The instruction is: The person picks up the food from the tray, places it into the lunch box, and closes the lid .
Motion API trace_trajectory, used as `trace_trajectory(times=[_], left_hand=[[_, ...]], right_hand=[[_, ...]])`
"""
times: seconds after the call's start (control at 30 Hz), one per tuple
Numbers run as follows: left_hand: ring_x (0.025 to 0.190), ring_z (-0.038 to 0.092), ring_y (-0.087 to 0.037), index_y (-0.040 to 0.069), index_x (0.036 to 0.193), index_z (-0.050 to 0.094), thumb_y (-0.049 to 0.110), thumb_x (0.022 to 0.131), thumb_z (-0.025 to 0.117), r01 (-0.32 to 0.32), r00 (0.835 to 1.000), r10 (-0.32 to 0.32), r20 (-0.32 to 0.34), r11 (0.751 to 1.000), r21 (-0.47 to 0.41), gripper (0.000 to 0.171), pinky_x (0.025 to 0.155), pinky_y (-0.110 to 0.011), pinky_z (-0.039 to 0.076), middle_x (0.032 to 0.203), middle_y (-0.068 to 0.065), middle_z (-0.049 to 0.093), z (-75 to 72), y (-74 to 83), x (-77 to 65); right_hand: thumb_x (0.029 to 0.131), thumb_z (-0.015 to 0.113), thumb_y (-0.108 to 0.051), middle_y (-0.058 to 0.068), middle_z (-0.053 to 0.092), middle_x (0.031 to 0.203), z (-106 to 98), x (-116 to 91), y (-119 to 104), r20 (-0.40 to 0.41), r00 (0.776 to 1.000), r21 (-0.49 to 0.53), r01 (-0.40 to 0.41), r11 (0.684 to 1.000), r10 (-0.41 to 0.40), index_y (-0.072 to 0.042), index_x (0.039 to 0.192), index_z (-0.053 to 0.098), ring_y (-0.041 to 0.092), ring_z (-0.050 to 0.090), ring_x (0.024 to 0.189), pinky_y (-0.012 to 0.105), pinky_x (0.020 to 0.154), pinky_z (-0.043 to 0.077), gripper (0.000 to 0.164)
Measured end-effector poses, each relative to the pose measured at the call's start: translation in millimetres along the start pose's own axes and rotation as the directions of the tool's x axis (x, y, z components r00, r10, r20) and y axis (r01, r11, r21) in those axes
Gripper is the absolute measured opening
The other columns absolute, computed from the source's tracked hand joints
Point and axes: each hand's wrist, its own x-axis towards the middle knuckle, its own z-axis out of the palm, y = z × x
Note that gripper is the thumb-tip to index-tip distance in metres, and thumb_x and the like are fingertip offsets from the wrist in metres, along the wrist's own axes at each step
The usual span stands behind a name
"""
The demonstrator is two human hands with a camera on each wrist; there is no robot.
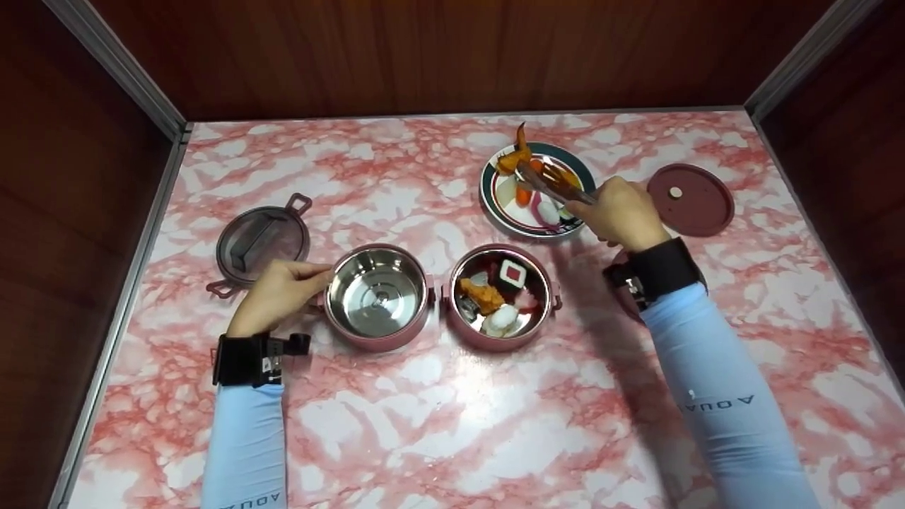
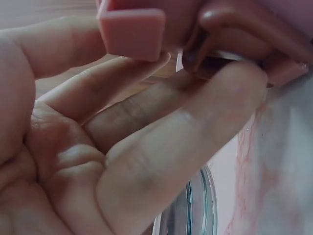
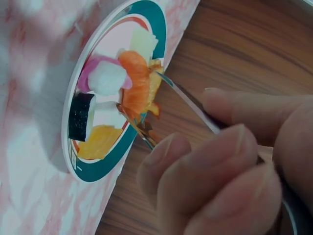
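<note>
My right hand (image 1: 623,212) grips metal tongs (image 1: 555,187) above a plate (image 3: 68,120) with a green and white rim. In the right wrist view the tong tips stand apart beside an orange piece (image 3: 135,81) and a browned fried-looking piece (image 3: 154,83). On the left, my left hand (image 1: 277,293) holds the side of a pink pot (image 1: 382,343) with a bare steel inside, its fingers about the side handle (image 2: 234,29). Close beside that one, a second pink pot (image 1: 495,345) contains a sushi roll (image 1: 512,273), a fried brown piece (image 1: 481,293) and a white piece (image 1: 502,318).
A clear lid (image 1: 265,244) with side handles lies behind my left hand. At the right is a round dark red lid (image 1: 696,201) with a small pale knob. Another dark red disc (image 1: 626,297) is partly hidden by my right wrist. Wooden panels (image 1: 452,56) enclose the marbled table (image 1: 424,438).
</note>
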Motion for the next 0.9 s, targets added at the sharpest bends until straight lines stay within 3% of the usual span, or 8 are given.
trace_trajectory(times=[0.2,0.43,0.57,0.73,0.9], left_hand=[[0.077,0.068,-0.016,0.001,0.12,0.07,0.025,0.097,0.066,-0.005,1.0,0.006,-0.004,0.998,0.061,0.034,0.069,-0.031,0.058,0.113,-0.019,0.07,-0.4,1.2,-3.3],[0.078,0.069,-0.016,0.002,0.118,0.072,0.024,0.098,0.065,-0.046,0.999,0.047,-0.012,0.995,0.09,0.03,0.068,-0.029,0.058,0.11,-0.016,0.071,-1.5,-0.4,-4.1],[0.079,0.069,-0.016,0.003,0.117,0.072,0.024,0.098,0.065,-0.07,0.997,0.072,-0.015,0.992,0.109,0.03,0.069,-0.028,0.057,0.111,-0.014,0.071,-1.0,-0.8,-2.1],[0.081,0.069,-0.018,0.003,0.118,0.072,0.024,0.098,0.065,-0.057,0.998,0.058,-0.006,0.991,0.12,0.03,0.07,-0.028,0.057,0.111,-0.014,0.071,-0.6,-1.3,1.1],[0.084,0.068,-0.018,0.003,0.119,0.071,0.024,0.097,0.065,-0.046,0.999,0.047,-0.005,0.992,0.119,0.03,0.072,-0.028,0.056,0.112,-0.015,0.071,-1.1,-0.6,1.5]], right_hand=[[0.087,0.067,-0.048,0.015,0.065,0.072,5.7,-2.5,-6.3,-0.031,0.999,-0.01,-0.009,1.0,0.008,-0.003,0.075,0.065,0.03,0.06,0.058,0.042,0.053,0.044,0.047],[0.088,0.066,-0.048,0.024,0.066,0.09,12.0,-5.7,-15.3,-0.056,0.997,-0.013,-0.048,0.999,0.047,0.003,0.089,0.066,0.04,0.062,0.08,0.055,0.065,0.046,0.052],[0.088,0.068,-0.044,0.02,0.065,0.081,14.3,-6.7,-12.1,-0.079,0.996,0.02,-0.048,0.999,0.049,-0.001,0.077,0.064,0.037,0.06,0.074,0.051,0.062,0.044,0.045],[0.089,0.069,-0.038,0.009,0.062,0.065,19.4,-9.6,-1.3,-0.113,0.992,0.102,-0.036,0.994,0.047,-0.005,0.063,0.067,0.031,0.056,0.067,0.042,0.058,0.037,0.042],[0.092,0.067,-0.039,0.007,0.063,0.062,25.4,-13.3,6.0,-0.124,0.992,0.149,-0.008,0.989,0.027,-0.003,0.071,0.074,0.028,0.056,0.062,0.04,0.058,0.038,0.042]])
